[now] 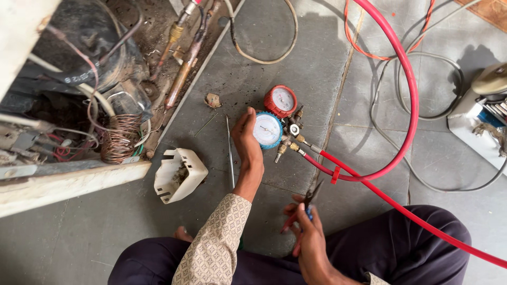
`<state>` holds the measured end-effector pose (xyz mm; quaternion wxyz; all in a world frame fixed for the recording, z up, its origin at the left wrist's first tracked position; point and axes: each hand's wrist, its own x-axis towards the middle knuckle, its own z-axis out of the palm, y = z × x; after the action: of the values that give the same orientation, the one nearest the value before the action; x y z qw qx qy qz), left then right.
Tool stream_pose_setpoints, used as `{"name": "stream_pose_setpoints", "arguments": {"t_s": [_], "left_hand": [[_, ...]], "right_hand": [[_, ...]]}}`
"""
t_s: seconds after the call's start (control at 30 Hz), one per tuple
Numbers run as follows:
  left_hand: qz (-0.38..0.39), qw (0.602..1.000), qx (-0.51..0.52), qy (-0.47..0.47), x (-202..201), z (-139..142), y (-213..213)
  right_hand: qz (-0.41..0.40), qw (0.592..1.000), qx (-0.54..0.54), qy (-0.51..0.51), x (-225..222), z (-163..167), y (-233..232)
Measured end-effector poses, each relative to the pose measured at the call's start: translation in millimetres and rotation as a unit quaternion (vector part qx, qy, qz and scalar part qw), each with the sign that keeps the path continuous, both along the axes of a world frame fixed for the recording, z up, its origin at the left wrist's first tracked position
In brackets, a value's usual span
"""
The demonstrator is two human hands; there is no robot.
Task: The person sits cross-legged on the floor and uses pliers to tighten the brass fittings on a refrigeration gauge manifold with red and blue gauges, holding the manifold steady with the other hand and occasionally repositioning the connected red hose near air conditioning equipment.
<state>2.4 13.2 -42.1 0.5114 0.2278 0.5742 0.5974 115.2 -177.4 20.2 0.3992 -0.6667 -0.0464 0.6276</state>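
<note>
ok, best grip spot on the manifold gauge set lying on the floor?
Probably the blue-rimmed gauge, by its round rim, coming from the left, where the left hand already touches it. The gauge set lies face-up; brass fittings and red hoses crowd its right side. The right hand holds pliers.

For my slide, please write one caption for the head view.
Left hand touches blue gauge; right hand holds pliers beside red hose.
</note>
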Motion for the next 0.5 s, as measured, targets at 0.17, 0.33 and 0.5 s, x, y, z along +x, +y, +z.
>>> {"name": "stream_pose_setpoints", "arguments": {"t_s": [0.17, 0.33, 0.5], "left_hand": [[-0.01, 1.0, 0.022, 0.016, -1.3, 0.7, 1.0], [-0.061, 0.995, -0.035, 0.064, -1.9, 17.3, 2.3], [-0.09, 0.983, -0.061, 0.147, -0.9, 39.4, 3.5]], "right_hand": [[0.117, 0.992, 0.026, 0.048, 0.0, 4.7, 2.4], [0.256, 0.966, 0.019, -0.016, 12.6, 4.5, 24.4], [0.521, 0.767, 0.202, -0.315, 30.3, 4.5, 40.4]]}}
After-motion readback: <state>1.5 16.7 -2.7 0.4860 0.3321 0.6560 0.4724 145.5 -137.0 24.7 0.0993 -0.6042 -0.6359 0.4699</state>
